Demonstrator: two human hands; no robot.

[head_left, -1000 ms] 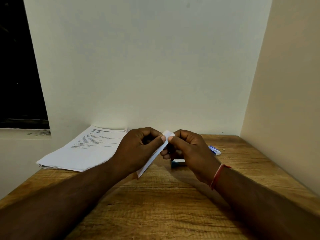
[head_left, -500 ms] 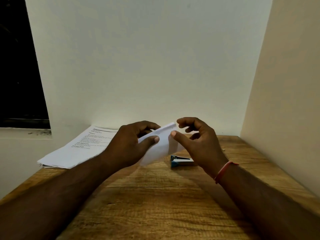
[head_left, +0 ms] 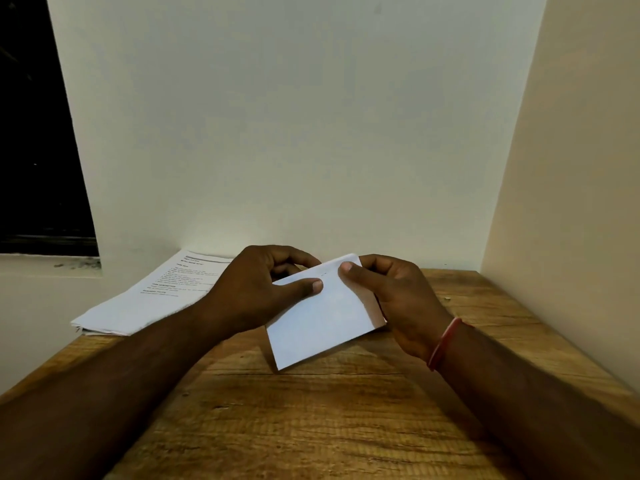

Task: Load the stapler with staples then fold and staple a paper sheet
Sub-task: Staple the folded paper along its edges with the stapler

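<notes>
Folded paper (head_left: 322, 320) held up between both hands, just above the table (head_left: 311, 427)
Left hand (head_left: 256, 292) and right hand (head_left: 398, 299) each pinch its top part, thumbs in front; its long edge slants up to the right; no stapler in sight

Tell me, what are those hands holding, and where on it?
Both hands hold the folded paper: the left hand pinches its upper left edge, the right hand its top right corner.
</notes>
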